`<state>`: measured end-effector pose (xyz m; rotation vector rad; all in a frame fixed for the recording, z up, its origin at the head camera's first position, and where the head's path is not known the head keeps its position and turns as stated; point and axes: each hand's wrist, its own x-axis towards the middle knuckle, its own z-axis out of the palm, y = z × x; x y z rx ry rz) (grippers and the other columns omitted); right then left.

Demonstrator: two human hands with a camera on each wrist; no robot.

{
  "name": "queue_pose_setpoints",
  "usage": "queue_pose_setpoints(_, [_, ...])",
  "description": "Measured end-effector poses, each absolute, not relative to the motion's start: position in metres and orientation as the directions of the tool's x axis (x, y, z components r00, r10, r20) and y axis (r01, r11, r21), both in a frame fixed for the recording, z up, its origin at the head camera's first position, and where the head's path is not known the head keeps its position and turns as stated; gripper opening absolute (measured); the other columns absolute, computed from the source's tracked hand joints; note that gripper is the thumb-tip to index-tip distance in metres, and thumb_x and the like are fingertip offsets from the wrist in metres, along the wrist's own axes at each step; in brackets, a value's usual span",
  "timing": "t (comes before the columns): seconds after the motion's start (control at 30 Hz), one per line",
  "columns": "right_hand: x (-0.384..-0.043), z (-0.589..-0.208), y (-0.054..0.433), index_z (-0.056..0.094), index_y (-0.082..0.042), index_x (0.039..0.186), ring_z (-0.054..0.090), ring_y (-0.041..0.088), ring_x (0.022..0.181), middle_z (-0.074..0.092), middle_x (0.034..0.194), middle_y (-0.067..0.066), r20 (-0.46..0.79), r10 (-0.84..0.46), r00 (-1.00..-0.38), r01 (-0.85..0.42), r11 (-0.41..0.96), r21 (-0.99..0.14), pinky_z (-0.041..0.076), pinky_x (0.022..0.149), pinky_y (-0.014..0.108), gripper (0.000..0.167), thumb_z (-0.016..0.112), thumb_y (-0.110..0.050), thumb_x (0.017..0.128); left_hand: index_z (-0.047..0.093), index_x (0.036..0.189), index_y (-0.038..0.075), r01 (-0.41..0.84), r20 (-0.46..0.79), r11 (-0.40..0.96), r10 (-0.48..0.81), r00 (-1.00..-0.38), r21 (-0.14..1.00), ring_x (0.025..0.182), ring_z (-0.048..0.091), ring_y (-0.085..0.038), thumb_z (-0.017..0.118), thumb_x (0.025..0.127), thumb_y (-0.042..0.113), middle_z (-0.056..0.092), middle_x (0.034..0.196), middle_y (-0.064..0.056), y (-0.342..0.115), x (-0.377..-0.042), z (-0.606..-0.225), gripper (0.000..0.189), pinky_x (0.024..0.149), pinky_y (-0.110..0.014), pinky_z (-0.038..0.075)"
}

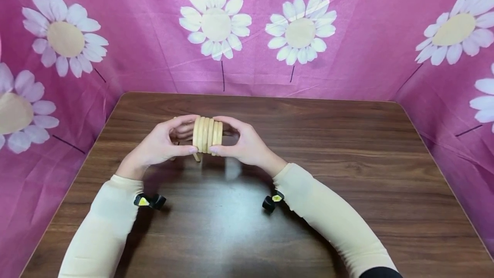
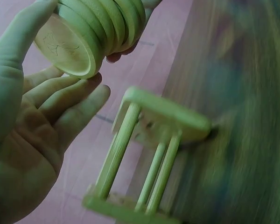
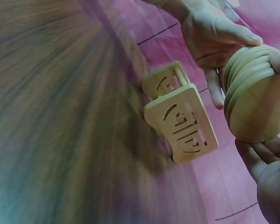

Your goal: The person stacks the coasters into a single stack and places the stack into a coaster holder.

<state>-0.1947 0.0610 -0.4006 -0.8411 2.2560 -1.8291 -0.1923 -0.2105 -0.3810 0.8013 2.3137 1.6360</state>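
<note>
Between my two hands is a stack of several round, pale wooden coasters (image 1: 207, 135), standing on edge. My left hand (image 1: 160, 143) grips its left end, thumb in front and fingers behind. On the right end, my right hand (image 1: 247, 143) holds with the thumb at the front and fingers at the back. The end coaster (image 2: 65, 46) bears a thin line drawing in the left wrist view. A wooden coaster holder (image 3: 170, 128) with slotted side panels and round bars (image 2: 117, 151) stands on the table below; in the head view my left hand mostly hides it.
The brown wood-grain table (image 1: 347, 162) meets a pink cloth backdrop (image 1: 254, 76) with white daisies at its back and sides. A small black device (image 1: 150, 201) sits at my left wrist and another black device (image 1: 273, 200) at my right.
</note>
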Motion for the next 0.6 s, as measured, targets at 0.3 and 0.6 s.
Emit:
queue_pose_setpoints(0.3, [-0.212, -0.401, 0.034, 0.060, -0.005, 0.149, 0.071, 0.020, 0.124, 0.072, 0.140, 0.013, 0.272, -0.533, -0.801, -0.397, 0.133, -0.908, 0.054, 0.110, 0.027, 0.073, 0.093, -0.015, 0.085, 0.050, 0.155, -0.008, 0.302, 0.191, 0.171, 0.473, -0.860, 0.938, 0.122, 0.070, 0.003, 0.079, 0.086, -0.017, 0.074, 0.131, 0.021, -0.238, -0.191, -0.383, 0.075, 0.097, -0.020, 0.058])
queue_pose_setpoints(0.6, [-0.225, -0.397, 0.012, 0.059, -0.010, 0.151, 0.068, 0.016, 0.125, 0.071, 0.142, 0.008, 0.255, -0.566, -0.784, -0.453, 0.239, -0.859, 0.050, 0.110, 0.023, 0.076, 0.093, -0.028, 0.085, 0.054, 0.157, 0.006, 0.351, 0.244, 0.169, 0.453, -0.857, 0.921, 0.121, 0.070, 0.003, 0.076, 0.085, -0.021, 0.075, 0.132, 0.019, -0.262, -0.195, -0.391, 0.079, 0.095, -0.016, 0.058])
